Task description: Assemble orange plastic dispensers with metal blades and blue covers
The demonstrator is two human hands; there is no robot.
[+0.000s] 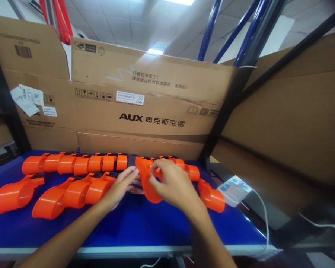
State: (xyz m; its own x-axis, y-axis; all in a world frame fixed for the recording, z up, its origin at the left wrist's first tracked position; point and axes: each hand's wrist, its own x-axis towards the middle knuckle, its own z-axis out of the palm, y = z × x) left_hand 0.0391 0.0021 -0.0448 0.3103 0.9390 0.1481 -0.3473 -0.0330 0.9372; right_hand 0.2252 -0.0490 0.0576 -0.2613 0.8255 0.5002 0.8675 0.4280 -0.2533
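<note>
In front of the cardboard wall, a glossy orange loop [151,193] of bent sheet with a dark end piece is held up off the blue tabletop. At its left side my left hand [124,185] is closed, with thumb and fingers on the loop's edge beside the dark piece. My right hand [173,182] comes from the right, its thumb and index finger curled in a pinch at the loop's upper part. The exact contact of the right fingertips is partly hidden. Similar orange loops with dark ends stand in a back row [80,164] and a front row [75,193].
A blue table surface [145,230] with a pale front edge lies under everything. Behind stands a printed cardboard panel [156,100]. On the right are a white device [234,190] with a cable, another orange loop [212,199] and a dark metal post [226,108].
</note>
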